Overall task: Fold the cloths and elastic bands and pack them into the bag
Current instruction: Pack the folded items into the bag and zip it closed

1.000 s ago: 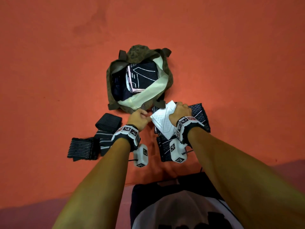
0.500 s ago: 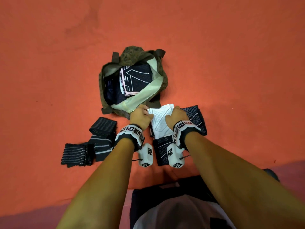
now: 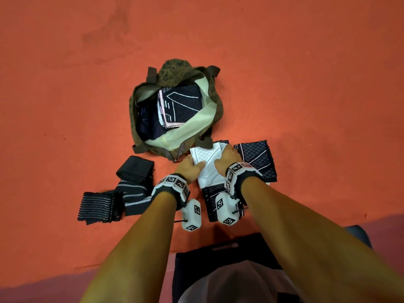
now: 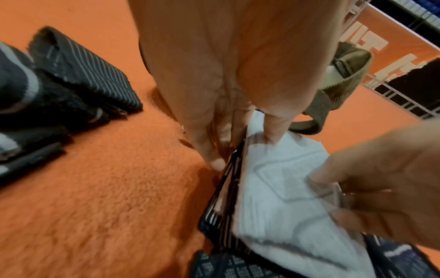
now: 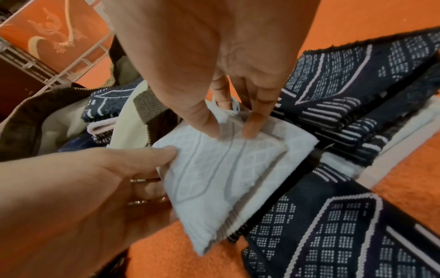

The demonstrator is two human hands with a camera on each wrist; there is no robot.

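White cloth [image 3: 207, 162], folded small, sits just in front of the open bag [image 3: 175, 110], on top of a dark blue cloth [image 3: 258, 158] with white lines and dots. Both hands are on it. The left hand [image 3: 189, 169] has its grip clamped on the left edge of the white cloth, thumb on top and fingers tucked under. The right hand [image 3: 227, 159] has its grip pinched on the far right corner, with thumb and fingertips [image 5: 250, 124] pressed together on the folded layers. In the right wrist view you can see the white cloth [image 5: 221, 169] has a diamond pattern and its edges are stacked in layers.

The bag is green-brown with a pale lining. It lies on the orange floor [image 3: 65, 84] with its mouth wide open. Folded dark cloths [image 3: 179, 106] are already inside it.

To the left of the left hand lie the elastic bands [image 3: 122, 189]. They are black with thin pale stripes. They rest in a loose pile on the floor, apart from the bag and the cloths.
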